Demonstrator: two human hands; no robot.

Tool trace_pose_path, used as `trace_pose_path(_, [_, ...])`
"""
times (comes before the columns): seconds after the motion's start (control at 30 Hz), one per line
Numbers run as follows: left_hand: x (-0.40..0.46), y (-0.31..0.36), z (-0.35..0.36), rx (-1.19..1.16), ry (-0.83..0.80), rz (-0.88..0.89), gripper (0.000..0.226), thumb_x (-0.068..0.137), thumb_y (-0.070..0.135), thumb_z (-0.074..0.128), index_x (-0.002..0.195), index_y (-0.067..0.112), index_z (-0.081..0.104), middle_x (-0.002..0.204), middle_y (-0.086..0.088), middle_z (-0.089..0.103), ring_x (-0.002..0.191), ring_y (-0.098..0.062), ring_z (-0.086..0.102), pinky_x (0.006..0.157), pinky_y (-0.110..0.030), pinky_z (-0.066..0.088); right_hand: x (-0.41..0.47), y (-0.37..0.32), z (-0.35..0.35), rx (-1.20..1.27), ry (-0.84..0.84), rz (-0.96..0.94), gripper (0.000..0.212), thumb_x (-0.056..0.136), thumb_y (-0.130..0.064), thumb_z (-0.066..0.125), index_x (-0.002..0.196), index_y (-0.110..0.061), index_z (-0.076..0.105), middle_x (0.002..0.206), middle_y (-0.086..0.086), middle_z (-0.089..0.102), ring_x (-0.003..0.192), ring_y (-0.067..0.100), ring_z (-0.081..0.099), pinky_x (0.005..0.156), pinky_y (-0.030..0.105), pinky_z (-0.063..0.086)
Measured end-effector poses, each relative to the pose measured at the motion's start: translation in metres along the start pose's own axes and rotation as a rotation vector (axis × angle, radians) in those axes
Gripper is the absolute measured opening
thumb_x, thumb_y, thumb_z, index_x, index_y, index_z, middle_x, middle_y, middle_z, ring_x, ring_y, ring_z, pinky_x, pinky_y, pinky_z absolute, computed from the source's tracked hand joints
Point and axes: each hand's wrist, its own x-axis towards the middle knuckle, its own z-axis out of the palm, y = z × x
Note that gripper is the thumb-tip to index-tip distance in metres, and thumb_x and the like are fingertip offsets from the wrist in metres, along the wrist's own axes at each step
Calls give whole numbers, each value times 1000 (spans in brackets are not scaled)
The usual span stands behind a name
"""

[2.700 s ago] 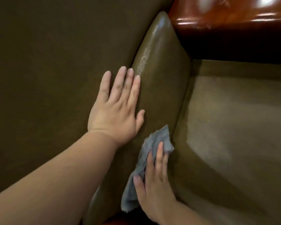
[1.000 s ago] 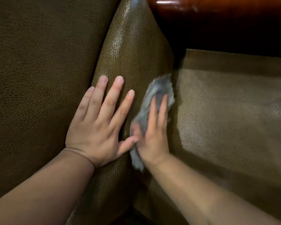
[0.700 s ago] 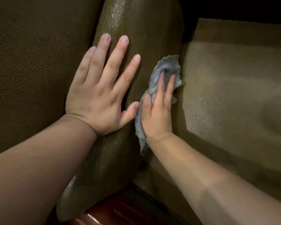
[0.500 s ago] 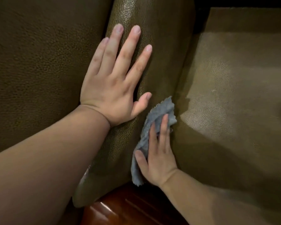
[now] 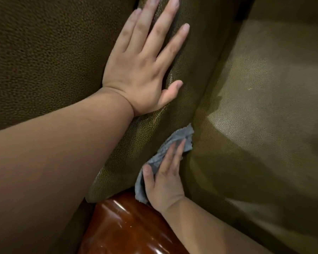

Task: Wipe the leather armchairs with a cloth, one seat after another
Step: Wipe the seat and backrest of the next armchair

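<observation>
I look down on an olive-brown leather armchair. Its padded armrest [image 5: 196, 57] runs from the top middle down to the bottom middle. My left hand [image 5: 143, 66] lies flat on that padding with the fingers spread and straight. My right hand [image 5: 163, 182] presses a small grey cloth [image 5: 174, 142] with straight fingers against the inner side of the armrest, low down in the crease where it meets the seat cushion [image 5: 264, 107]. Most of the cloth is hidden under my palm.
A glossy reddish wooden arm end [image 5: 128, 228] sticks out below the padding at the bottom middle. More dark pebbled leather [image 5: 44, 52] fills the left of the view. The seat cushion stretches away to the right.
My right hand slid the cloth up along the armrest's inner side, then back down toward the wooden arm end. My left hand stayed flat on the padding.
</observation>
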Motion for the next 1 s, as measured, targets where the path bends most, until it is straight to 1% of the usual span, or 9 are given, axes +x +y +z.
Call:
trace_pose_path(0.13, [-1, -1, 6, 19, 27, 14, 85, 98, 63, 35, 167, 14, 20, 173, -23, 11, 159, -48, 10, 129, -54, 7, 32, -21, -13, 115, 109, 46, 95, 84, -89, 3, 143, -35, -48, 159, -5, -48, 157, 22, -16, 129, 44, 12])
trace_pose_path(0.3, [0, -1, 8, 14, 27, 21, 84, 100, 62, 33, 167, 14, 19, 173, -24, 10, 159, -49, 10, 129, -54, 6, 88, -33, -43, 123, 472, -88, 86, 101, -70, 13, 163, -12, 0, 171, 21, -7, 158, 40, 5, 125, 42, 11])
trace_pose_path(0.37, [0, -2, 8, 12, 42, 23, 84, 100, 61, 34, 167, 13, 20, 173, -24, 12, 158, -50, 11, 129, -55, 7, 71, -31, -38, 98, 418, -138, 88, 101, -71, 14, 163, -12, -5, 171, 18, -14, 159, 35, -5, 127, 38, 4])
trace_pose_path(0.47, [1, -2, 10, -3, 81, 17, 84, 98, 60, 40, 166, 12, 27, 172, -24, 18, 157, -50, 16, 128, -55, 11, 22, -12, -20, -95, 81, -149, 95, 96, -80, 10, 154, -19, -35, 164, 15, -37, 156, 37, -21, 128, 47, 8])
trace_pose_path(0.63, [1, -3, 12, -19, 92, 20, 85, 96, 60, 47, 165, 13, 31, 171, -22, 20, 157, -48, 18, 128, -53, 12, 21, 41, -24, -497, 55, -193, 97, 87, -77, 36, 154, -8, 21, 167, 34, -1, 140, 52, 44, 106, 47, 49])
trace_pose_path(0.7, [0, -4, 14, -23, 97, 13, 85, 95, 59, 48, 165, 13, 32, 171, -22, 21, 157, -47, 17, 128, -53, 12, 33, 39, -30, -503, 61, -190, 95, 86, -68, 40, 154, -6, 18, 167, 34, 1, 143, 52, 39, 114, 45, 44])
trace_pose_path(0.8, [0, -3, 14, -40, 82, 1, 86, 94, 59, 49, 164, 13, 33, 171, -21, 22, 157, -46, 18, 128, -52, 12, 84, 6, -68, -363, 175, -180, 79, 100, -47, 28, 162, -2, 13, 166, 31, -16, 156, 48, 0, 128, 49, 11])
trace_pose_path(0.9, [0, -1, 14, -51, 84, 0, 85, 95, 59, 49, 164, 13, 34, 171, -21, 23, 157, -45, 19, 129, -50, 10, 156, -37, -128, -29, 400, -196, 76, 103, -51, 28, 163, -14, 0, 170, 22, -13, 159, 40, -1, 129, 49, 13])
trace_pose_path(1.0, [0, -2, 16, -55, 107, 1, 86, 93, 59, 51, 163, 12, 35, 170, -21, 25, 157, -44, 20, 129, -50, 10, 190, -61, -173, -88, 442, -282, 82, 102, -64, 26, 165, -19, 0, 172, 16, -10, 158, 40, 2, 126, 58, 19])
